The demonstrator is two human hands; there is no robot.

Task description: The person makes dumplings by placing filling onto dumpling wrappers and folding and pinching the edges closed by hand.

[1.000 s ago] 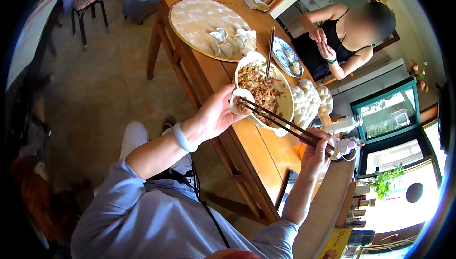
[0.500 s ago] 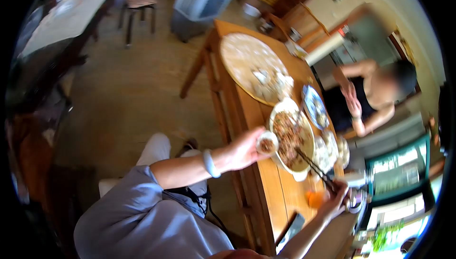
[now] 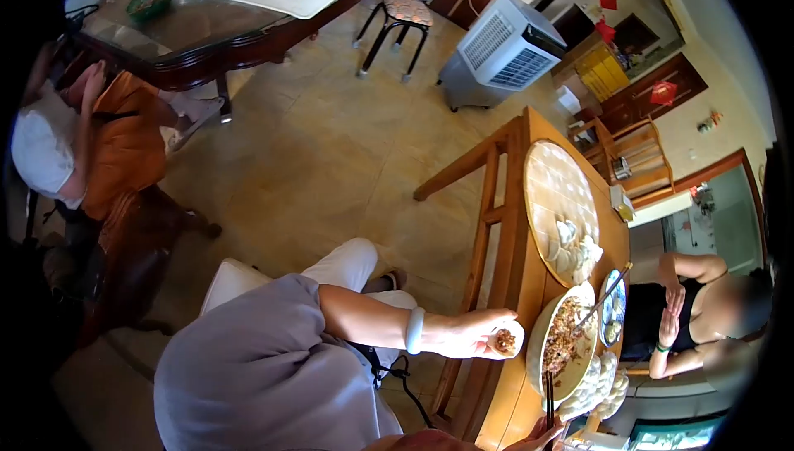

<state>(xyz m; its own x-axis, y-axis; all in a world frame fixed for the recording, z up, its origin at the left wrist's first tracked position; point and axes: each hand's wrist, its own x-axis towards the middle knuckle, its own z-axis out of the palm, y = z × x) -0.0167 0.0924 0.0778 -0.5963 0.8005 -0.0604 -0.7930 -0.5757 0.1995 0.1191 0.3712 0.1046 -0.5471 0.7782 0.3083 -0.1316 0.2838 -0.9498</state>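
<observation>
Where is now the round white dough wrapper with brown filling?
The wrapper is right of centre in the head view, held in the person's left hand, just left of the large cream bowl.

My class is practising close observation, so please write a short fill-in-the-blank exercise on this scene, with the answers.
1. The left hand holds a wrapper with filling, still ____ rather than folded shut.
2. The right hand grips a pair of dark ____.
3. The round board lies on the wooden ____.

Missing words: open; chopsticks; table.
</observation>
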